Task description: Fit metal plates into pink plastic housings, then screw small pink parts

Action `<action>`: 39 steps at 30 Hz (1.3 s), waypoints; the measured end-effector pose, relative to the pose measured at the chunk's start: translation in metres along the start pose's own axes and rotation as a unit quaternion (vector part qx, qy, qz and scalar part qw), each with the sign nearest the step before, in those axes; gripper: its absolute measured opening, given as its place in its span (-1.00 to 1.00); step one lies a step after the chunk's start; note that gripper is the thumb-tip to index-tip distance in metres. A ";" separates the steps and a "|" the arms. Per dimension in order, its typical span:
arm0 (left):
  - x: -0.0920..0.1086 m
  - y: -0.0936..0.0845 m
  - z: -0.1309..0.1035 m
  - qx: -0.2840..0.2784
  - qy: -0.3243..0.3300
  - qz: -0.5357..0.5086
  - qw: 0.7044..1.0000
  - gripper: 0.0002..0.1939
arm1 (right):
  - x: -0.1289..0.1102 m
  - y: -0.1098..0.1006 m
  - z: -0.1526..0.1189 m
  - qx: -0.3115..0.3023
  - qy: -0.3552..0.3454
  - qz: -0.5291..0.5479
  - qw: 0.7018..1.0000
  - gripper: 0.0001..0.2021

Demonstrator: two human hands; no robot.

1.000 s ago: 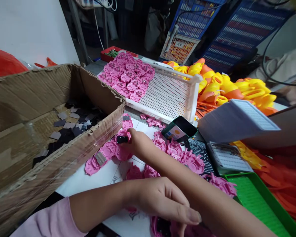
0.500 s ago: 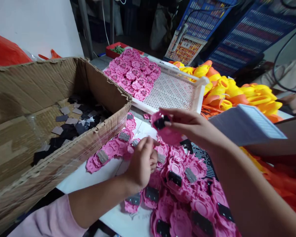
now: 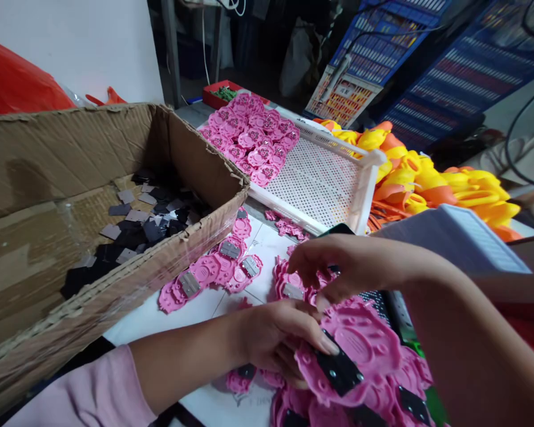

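Observation:
My left hand [image 3: 280, 338] is closed on the edge of a pink plastic casing [image 3: 360, 338], its thumb lying on the casing's black plate [image 3: 340, 370]. The casing is tilted over the pile and looks large, close to the camera. Just above its upper edge is my right hand [image 3: 351, 267], fingers bent downward and apart from the thumb, with nothing visible between them. Whether the right thumb touches the casing I cannot tell. Under both hands lies a heap of similar pink casings [image 3: 293, 290], some with grey or black plates.
On the left, a cardboard box [image 3: 204, 234] holds loose black and grey plates [image 3: 137, 216]. Behind the hands, a white perforated tray [image 3: 324, 178] carries flower-shaped pink parts [image 3: 253, 136]. Yellow and orange pieces [image 3: 418, 178] are heaped at right, near a pale box [image 3: 454, 237].
My right hand no longer holds up a pink casing and has come lower over the heap. My left hand has moved right and down and now grips a casing with a black plate.

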State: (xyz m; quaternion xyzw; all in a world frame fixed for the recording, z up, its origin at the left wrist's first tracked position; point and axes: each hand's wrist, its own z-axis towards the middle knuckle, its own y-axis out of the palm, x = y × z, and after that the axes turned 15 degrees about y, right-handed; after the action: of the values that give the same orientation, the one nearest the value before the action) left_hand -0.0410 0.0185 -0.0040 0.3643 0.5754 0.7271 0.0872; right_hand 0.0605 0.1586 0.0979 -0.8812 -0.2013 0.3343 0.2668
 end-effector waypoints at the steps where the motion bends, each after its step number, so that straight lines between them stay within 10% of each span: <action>1: -0.002 0.002 0.001 0.012 -0.005 0.009 1.000 -0.74 | 0.001 -0.003 0.005 0.027 0.019 -0.009 0.999 -0.73; 6: -0.013 0.009 0.006 0.106 -0.015 0.013 0.994 -0.79 | 0.008 -0.014 0.052 0.261 0.211 -0.173 0.926 -0.75; 13: -0.016 0.008 0.007 0.137 0.038 -0.035 0.989 -0.74 | 0.015 0.005 0.111 0.195 0.318 -0.264 0.889 -0.73; 23: -0.018 0.006 0.007 0.124 0.040 -0.031 0.991 -0.79 | 0.023 0.011 0.125 0.222 0.312 -0.266 0.885 -0.71; 31: -0.009 -0.002 0.005 0.019 0.145 -0.156 0.977 -0.77 | 0.007 0.014 0.049 0.369 0.206 -0.090 0.902 -0.88; 34: -0.004 0.003 0.005 0.043 0.194 -0.186 0.962 -0.79 | 0.014 0.036 0.000 0.420 0.138 0.136 0.887 -0.85; 39: -0.011 0.012 0.010 0.115 0.188 -0.174 0.960 -0.75 | 0.029 0.095 -0.056 0.416 -0.024 0.549 0.725 -0.75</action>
State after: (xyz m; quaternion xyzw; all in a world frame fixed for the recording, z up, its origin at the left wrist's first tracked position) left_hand -0.0234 0.0168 0.0028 0.1227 0.7155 0.6852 0.0598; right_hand 0.1364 0.0819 0.0617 -0.6303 0.4703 0.4933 0.3718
